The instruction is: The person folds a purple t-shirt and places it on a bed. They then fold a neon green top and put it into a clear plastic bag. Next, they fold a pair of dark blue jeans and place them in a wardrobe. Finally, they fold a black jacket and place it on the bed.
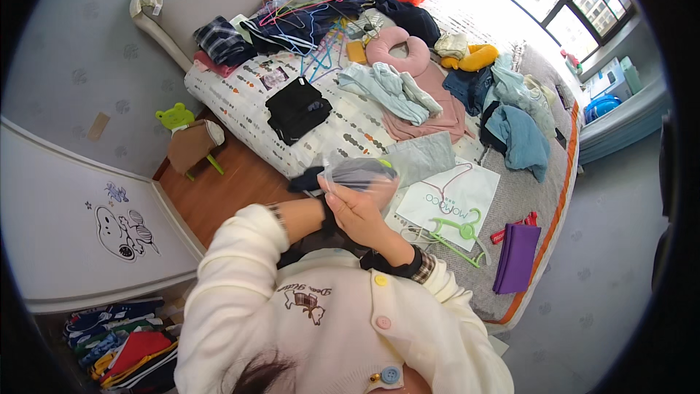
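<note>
In front of my chest I hold a clear plastic bag point(337, 169) with a dark grey folded item inside. My right hand point(359, 220) crosses over its near side, with the fingers close together and pressed against the plastic. Behind it, my left hand point(382, 191) supports the bag from below; most of its fingers are hidden by the right hand and the bag. A bit of bright green shows at the bag's far right end. Just beyond lie a grey-green flat plastic package point(426, 157) and a white printed bag point(467, 190) on the bed.
The bed point(233, 113) carries a folded black garment point(297, 110), a pink neck pillow point(397, 50), light blue clothes point(390, 91), tangled hangers point(313, 37), green hangers point(456, 241) and a purple folded item point(518, 257). A small green chair point(179, 117) stands left; an open drawer of clothes point(127, 343) is lower left.
</note>
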Motion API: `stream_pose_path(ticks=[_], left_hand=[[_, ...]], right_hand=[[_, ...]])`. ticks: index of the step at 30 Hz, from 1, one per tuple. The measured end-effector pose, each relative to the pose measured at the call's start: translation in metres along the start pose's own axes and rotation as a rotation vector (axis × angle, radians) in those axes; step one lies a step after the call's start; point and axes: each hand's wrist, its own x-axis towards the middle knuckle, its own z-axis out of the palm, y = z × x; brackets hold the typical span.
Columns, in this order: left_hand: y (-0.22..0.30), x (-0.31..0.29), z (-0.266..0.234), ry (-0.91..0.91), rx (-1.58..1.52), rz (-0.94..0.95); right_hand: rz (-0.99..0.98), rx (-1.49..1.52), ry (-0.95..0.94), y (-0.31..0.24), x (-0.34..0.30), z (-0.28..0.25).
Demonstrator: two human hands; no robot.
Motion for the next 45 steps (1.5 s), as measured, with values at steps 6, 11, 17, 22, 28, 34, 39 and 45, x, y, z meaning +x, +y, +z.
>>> stream_pose_path(ticks=[6, 11, 17, 22, 28, 34, 39, 45], left_hand=[[-0.003, 0.0, -0.056, -0.468, 0.05, 0.09], [-0.052, -0.095, -0.19, 0.466, 0.154, 0.179], [-0.126, -0.129, -0.233, 0.068, -0.767, -0.339], [-0.137, -0.094, -0.253, 0.3, 0.208, 0.168], [-0.161, -0.053, -0.243, -0.155, 0.301, 0.331], [-0.153, -0.023, -0.253, -0.499, 0.174, 0.063], [-0.137, -0.051, -0.274, -0.398, 0.404, -0.105], [-0.12, -0.068, -0.309, -0.427, 0.491, 0.088]], right_hand=[[0.153, 0.358, 0.407, 0.008, 0.024, -0.035], [0.085, 0.472, 0.471, 0.009, 0.092, 0.009], [0.115, 0.318, 0.394, -0.014, 0.194, 0.101], [0.09, 0.277, 0.373, -0.021, 0.23, 0.134], [0.187, 0.276, 0.292, -0.014, 0.235, 0.14], [0.22, 0.385, 0.62, 0.013, 0.229, 0.085], [0.129, 0.646, 0.83, 0.032, 0.215, 0.023], [0.129, 0.577, 0.836, 0.039, 0.232, 0.007]])
